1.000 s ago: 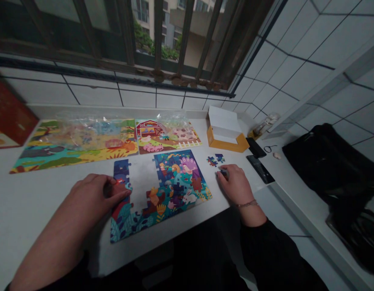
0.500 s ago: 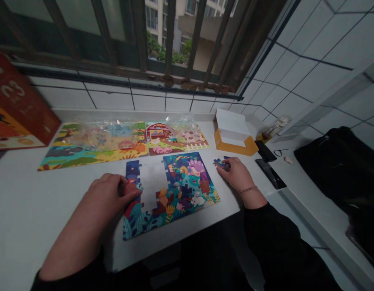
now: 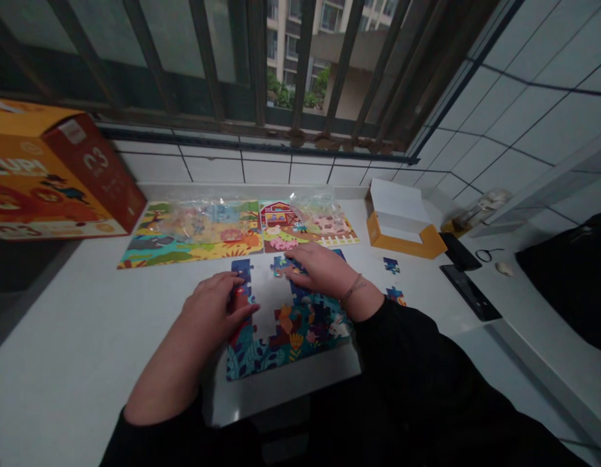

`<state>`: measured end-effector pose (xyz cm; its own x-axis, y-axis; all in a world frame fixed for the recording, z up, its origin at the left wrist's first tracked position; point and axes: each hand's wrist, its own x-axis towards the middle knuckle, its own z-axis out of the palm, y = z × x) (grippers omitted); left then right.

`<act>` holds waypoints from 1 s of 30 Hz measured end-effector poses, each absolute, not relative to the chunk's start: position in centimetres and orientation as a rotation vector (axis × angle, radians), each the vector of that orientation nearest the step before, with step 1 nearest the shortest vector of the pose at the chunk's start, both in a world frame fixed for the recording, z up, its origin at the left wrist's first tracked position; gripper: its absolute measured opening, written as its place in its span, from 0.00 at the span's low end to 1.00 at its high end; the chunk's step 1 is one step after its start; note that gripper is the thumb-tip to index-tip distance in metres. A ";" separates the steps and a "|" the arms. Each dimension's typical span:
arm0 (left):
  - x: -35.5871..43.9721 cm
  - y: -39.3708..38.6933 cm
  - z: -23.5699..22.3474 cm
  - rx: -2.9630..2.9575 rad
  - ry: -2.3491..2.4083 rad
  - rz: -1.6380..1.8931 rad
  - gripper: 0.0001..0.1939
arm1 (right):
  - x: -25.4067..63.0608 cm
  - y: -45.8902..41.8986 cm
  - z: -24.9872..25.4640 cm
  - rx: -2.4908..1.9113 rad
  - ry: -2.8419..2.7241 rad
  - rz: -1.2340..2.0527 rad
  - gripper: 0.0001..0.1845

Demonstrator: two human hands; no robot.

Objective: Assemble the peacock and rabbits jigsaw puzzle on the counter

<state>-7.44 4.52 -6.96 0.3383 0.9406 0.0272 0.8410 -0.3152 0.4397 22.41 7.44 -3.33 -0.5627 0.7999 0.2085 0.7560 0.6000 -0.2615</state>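
Observation:
A partly assembled jigsaw puzzle [image 3: 261,360] with dark blue and teal animal pictures lies on the white counter, with a gap in its upper left middle. My left hand [image 3: 208,318] rests on the puzzle's left edge, thumb and fingers apart, gripping nothing. Over the top of the gap, my right hand [image 3: 324,272] pinches a blue puzzle piece [image 3: 281,266] by its right side. The hand and wrist cover the puzzle's upper right part. Two loose spots of pieces lie to the right: a blue puzzle piece [image 3: 391,264] and a blue and orange one [image 3: 396,296], partly behind my sleeve.
Behind the puzzle lie a savanna picture board [image 3: 193,250] and a farm picture board [image 3: 330,240], both under clear plastic bags. An open yellow box [image 3: 402,240] stands at the back right, near a black phone [image 3: 468,292]. A large orange box [image 3: 52,175] stands at left.
My right hand has carried the puzzle piece leftward from beside the puzzle to the gap's top. My left hand's fingers have spread a little at the left edge. The view has shifted left.

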 end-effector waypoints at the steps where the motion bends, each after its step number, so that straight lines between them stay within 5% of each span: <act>1: -7.4 4.5 -6.9 2.256 1.581 0.386 0.29 | 22.0 7.5 -3.4 -1.266 -2.521 0.213 0.19; 8: -7.5 4.5 -7.7 2.285 1.598 0.317 0.24 | 24.4 5.5 -3.7 -1.502 -2.480 0.270 0.29; 22: -7.7 5.1 -7.8 2.313 1.593 0.318 0.21 | 40.2 2.6 -5.8 -2.282 -2.001 0.038 0.20; 30: -7.7 5.2 -8.3 2.306 1.625 0.292 0.24 | 45.6 1.9 -5.5 -2.276 -2.078 0.190 0.21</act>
